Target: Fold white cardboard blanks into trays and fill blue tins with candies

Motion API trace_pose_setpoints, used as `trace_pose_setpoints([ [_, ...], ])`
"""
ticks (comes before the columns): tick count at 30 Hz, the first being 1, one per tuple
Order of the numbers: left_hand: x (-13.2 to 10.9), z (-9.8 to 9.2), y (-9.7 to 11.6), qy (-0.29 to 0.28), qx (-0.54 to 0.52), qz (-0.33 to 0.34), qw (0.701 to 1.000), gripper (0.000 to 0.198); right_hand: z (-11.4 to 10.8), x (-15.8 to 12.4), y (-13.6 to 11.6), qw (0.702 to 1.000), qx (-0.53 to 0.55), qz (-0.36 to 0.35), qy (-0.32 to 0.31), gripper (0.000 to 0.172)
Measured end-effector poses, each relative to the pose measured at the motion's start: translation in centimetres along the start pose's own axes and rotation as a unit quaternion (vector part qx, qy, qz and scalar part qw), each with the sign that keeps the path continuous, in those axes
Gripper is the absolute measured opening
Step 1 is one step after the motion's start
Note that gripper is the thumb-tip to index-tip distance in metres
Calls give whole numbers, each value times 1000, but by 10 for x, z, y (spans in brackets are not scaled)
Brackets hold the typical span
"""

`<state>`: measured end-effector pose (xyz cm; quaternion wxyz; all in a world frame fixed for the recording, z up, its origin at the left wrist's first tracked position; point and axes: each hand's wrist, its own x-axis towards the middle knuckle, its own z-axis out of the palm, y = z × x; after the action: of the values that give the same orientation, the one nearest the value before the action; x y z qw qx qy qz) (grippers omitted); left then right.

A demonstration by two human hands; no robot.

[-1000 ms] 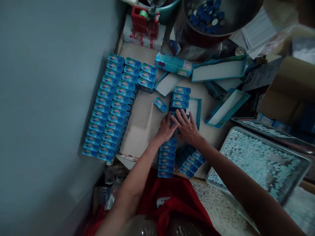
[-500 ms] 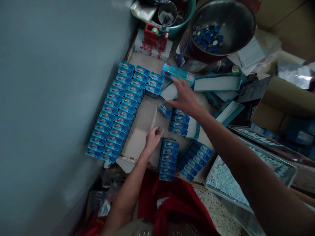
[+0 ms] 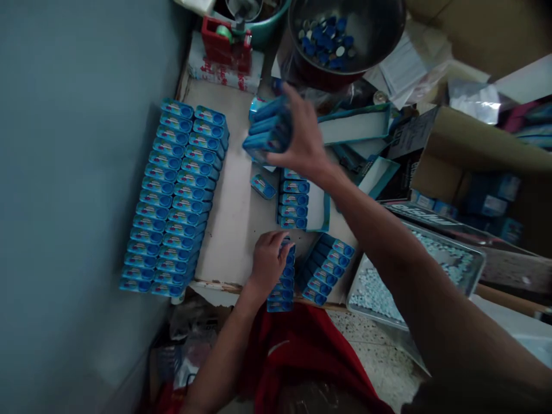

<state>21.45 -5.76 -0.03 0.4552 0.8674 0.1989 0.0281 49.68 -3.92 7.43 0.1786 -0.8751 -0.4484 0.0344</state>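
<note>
My right hand [image 3: 302, 135] is clasped around a short stack of small blue boxes [image 3: 267, 126], raised over the far part of the table and slightly blurred. My left hand [image 3: 268, 261] hovers at the far end of a row of blue boxes [image 3: 281, 296], fingers bent and thumb apart; whether it touches them I cannot tell. One loose blue box [image 3: 263, 187] lies between the hands. Beside it a row of boxes [image 3: 295, 200] sits by an open carton tray [image 3: 319, 210]. A slanted row [image 3: 328, 267] stands near the front edge.
A long double row of blue boxes [image 3: 172, 201] lines the wall side of the table [image 3: 228, 230]. A red tape dispenser [image 3: 226, 46], a metal bowl [image 3: 345, 40] with blue pieces, flat cartons [image 3: 357, 126], a cardboard box [image 3: 466, 155] and a tray of pale pellets [image 3: 379, 293] surround it.
The short third column of blue boxes at the far end has left the table; several are now in my right hand. My left hand has moved to the near row. The view has shifted.
</note>
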Motion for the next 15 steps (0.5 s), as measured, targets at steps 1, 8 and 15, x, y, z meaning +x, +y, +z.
trace_pose_setpoints([
  [1,5,0,7,-4,10,15,1000,26,-19,-21,19,1000,-7,-6,28,119],
  [8,46,62,73,-189,126,100,969,29,-22,-152,146,996,-68,57,29,109],
  [15,102,137,61,-279,196,12,940,25,41,-174,171,1000,3,-7,-10,106],
])
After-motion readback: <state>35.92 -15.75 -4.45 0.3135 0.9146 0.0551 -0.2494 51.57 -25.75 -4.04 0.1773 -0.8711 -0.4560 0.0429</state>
